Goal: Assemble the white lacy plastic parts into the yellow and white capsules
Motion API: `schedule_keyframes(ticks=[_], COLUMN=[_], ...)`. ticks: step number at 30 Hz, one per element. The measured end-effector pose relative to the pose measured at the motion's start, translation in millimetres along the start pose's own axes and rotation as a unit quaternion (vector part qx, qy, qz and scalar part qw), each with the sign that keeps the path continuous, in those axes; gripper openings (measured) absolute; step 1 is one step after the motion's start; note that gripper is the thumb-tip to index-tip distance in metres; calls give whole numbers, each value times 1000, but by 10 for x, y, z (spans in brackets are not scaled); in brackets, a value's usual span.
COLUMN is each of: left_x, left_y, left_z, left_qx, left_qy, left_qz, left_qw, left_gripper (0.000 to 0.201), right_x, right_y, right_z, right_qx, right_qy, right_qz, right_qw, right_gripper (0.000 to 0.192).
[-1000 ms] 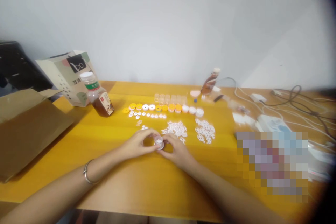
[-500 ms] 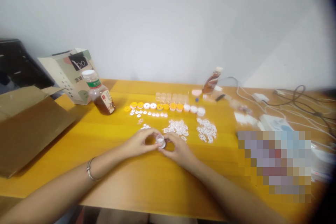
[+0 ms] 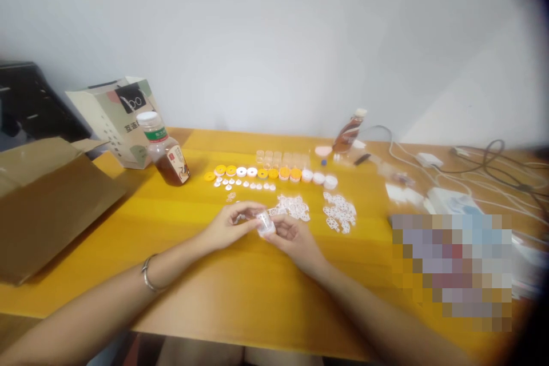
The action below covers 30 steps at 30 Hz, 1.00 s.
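Note:
Between my hands, above the yellow table point(image 3: 240, 291), is a small clear and white plastic cup point(image 3: 265, 223), tilted to one side. My left hand point(image 3: 231, 226) grips it from the left with thumb and fingers. From the right, my right hand point(image 3: 295, 240) closes its fingertips on the same cup. Just beyond my hands lie a pile of white openwork plastic pieces point(image 3: 294, 208) and a second such pile point(image 3: 340, 210). Further back runs a row of yellow and white round caps point(image 3: 262, 173), with small white pieces point(image 3: 259, 186) in front and clear plastic cups point(image 3: 283, 158) behind.
A cardboard box point(image 3: 55, 206) stands at the left, near a paper bag point(image 3: 124, 120) and a bottle of brown liquid point(image 3: 167, 154). A second brown bottle point(image 3: 350, 131) stands by the wall. Cables point(image 3: 484, 166) and a white adapter point(image 3: 429, 160) lie at the right.
The cup has been tipped over from a more upright pose and turned in my fingers. Both hands have shifted their grip slightly and still hold it.

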<state>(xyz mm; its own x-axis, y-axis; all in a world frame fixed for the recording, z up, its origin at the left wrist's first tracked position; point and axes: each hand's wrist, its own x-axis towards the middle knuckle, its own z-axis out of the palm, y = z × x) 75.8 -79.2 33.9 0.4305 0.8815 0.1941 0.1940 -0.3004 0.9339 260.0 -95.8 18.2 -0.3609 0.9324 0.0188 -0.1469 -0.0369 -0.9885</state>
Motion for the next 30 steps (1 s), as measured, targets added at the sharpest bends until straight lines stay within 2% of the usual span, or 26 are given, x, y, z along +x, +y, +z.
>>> schedule_keyframes(ticks=[6, 10, 12, 16, 21, 26, 30], left_x=[-10, -22, -22, -10, 1, 15, 14], left_y=[19, 59, 69, 67, 78, 22, 39], left_z=[-24, -31, -26, -28, -80, -88, -119], left_qx=[-42, -85, -90, -71, -118, -106, -123], left_qy=[-13, -55, -69, -33, -98, -15, -69], left_qz=[1, -4, 3, 34, 16, -19, -4], left_qw=[999, 995, 994, 996, 988, 994, 990], left_gripper=[34, 36, 36, 33, 32, 28, 24], right_x=[-13, -28, -32, -38, -34, -35, -58], right_y=[-29, -39, -37, -15, 12, 27, 11], right_z=[1, 16, 21, 30, 41, 43, 45], right_qx=[69, 126, 128, 102, 82, 84, 131], right_qy=[-25, -39, -40, -36, -32, -22, -53], right_qz=[46, 74, 74, 65, 60, 71, 105], right_qw=[996, 988, 988, 992, 994, 994, 984], right_gripper=[23, 21, 21, 23, 24, 22, 23])
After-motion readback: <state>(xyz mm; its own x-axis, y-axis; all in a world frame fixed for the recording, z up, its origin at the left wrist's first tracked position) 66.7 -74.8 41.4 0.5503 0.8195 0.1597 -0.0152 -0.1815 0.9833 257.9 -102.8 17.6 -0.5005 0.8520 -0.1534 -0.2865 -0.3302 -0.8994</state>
